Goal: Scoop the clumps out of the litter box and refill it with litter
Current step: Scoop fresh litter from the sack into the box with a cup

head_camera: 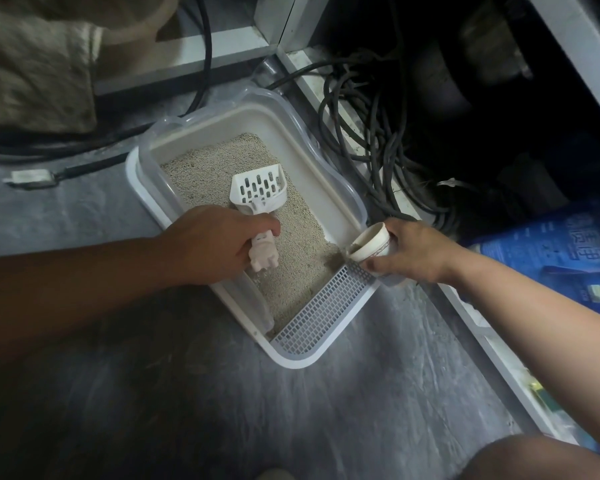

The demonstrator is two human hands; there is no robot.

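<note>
1. one litter box point(329, 188) on the floor, one slotted scoop point(258, 193), one paper cup point(371, 244), one blue bag point(548, 251).
2. left hand point(212, 245) is closed around the scoop's handle, its blade resting on the litter point(302, 251) just beyond the knuckles.
3. right hand point(416, 252) grips the cup, tipped over the box's corner, granules spilling at its mouth.
4. grey floor point(361, 403); tangled black cables point(371, 140) beyond the right hand.
5. the dark recess behind is unreadable; the bag is cut off.
</note>
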